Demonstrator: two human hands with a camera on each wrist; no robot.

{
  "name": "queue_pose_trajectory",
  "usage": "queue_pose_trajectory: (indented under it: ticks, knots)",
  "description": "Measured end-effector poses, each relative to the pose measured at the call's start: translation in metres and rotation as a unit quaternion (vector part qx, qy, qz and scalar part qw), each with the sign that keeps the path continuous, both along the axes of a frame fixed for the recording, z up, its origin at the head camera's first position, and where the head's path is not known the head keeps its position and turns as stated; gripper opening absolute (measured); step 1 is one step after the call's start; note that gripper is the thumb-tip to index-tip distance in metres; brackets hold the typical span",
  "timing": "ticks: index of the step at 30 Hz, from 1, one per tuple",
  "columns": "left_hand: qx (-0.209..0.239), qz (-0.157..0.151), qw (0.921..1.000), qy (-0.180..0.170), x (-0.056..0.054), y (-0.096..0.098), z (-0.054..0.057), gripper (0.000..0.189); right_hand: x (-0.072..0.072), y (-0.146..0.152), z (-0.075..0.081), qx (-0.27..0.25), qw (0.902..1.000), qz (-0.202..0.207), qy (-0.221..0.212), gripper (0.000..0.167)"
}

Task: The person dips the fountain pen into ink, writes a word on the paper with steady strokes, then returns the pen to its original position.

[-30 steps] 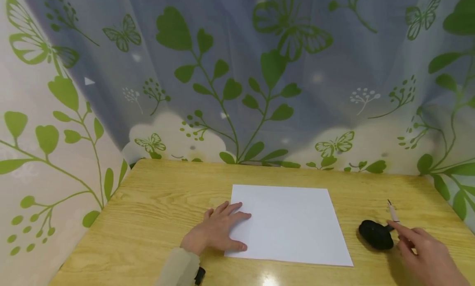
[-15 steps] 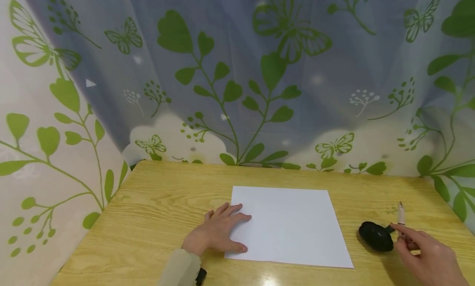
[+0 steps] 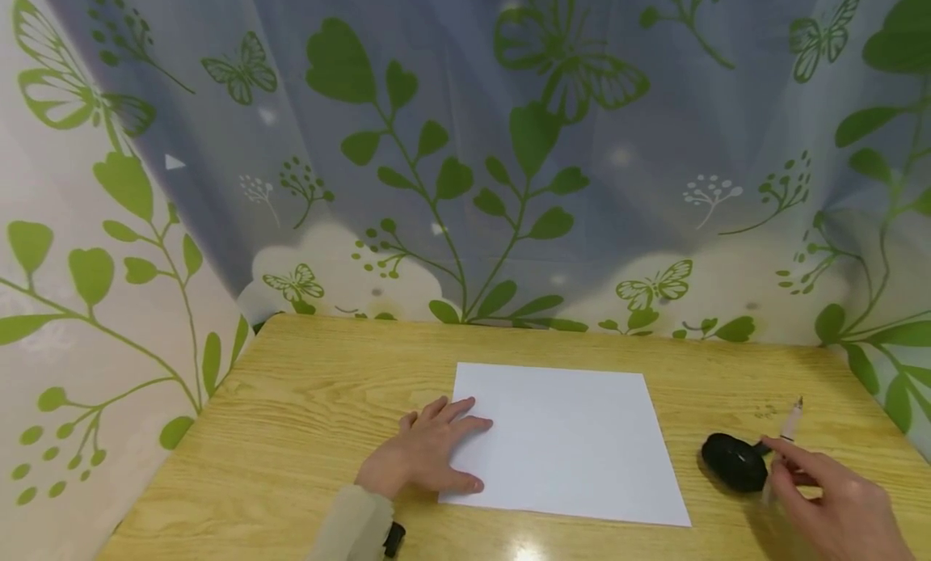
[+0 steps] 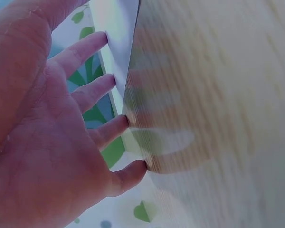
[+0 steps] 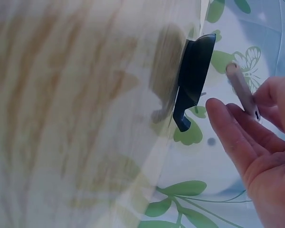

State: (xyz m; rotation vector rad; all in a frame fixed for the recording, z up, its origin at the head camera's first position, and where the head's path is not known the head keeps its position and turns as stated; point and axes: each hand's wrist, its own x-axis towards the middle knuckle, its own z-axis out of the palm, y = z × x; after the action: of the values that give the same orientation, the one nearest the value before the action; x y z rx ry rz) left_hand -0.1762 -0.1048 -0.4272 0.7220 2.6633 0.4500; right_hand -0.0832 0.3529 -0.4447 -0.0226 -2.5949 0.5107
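Observation:
My left hand (image 3: 429,452) lies with fingers spread on the left edge of a white sheet of paper (image 3: 567,444). In the left wrist view, the fingertips (image 4: 109,80) touch the paper's edge and the wood beside it. Farther right, my right hand (image 3: 836,492) pinches a slim, pale, pen-like stick (image 3: 793,419) with a dark tip, held above the table. Its lower part shows faintly below the fingers. In the right wrist view the stick (image 5: 242,90) sits between thumb and fingers. Beside that hand lies a black rounded object (image 3: 735,462) with a short stub handle.
A wood-grain table (image 3: 327,367) carries everything. Behind it hangs a blue and white curtain (image 3: 465,141) printed with green leaves and butterflies, and similar cloth (image 3: 58,221) closes off the left side. Small dark marks show on the table beyond the black object.
The stick in my right hand has swung, its dark tip tilting to the right. My left hand, the paper and the black object stay in place.

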Motion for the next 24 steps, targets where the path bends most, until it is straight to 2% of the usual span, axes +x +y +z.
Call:
queue_pose_trajectory:
  ticks: [8, 15, 19, 24]
  knots:
    - [-0.005, -0.008, 0.9999, 0.004, -0.002, -0.001, -0.002, 0.076, 0.0, -0.001, 0.001, -0.018, 0.9998, 0.004, 0.0, 0.023]
    - [0.036, 0.003, 0.9993, -0.01, -0.005, -0.007, -0.003, 0.074, 0.001, 0.0, 0.002, -0.006, 0.9999, 0.012, -0.006, 0.028]
    - [0.043, 0.01, 0.999, -0.009, -0.006, -0.009, -0.003, 0.073, 0.001, 0.0, 0.002, 0.001, 0.9994, 0.028, 0.018, 0.029]
    - [0.043, 0.015, 0.999, -0.004, -0.006, -0.011, -0.004, 0.073, -0.003, -0.001, 0.005, 0.027, 0.9939, 0.064, 0.086, 0.029]
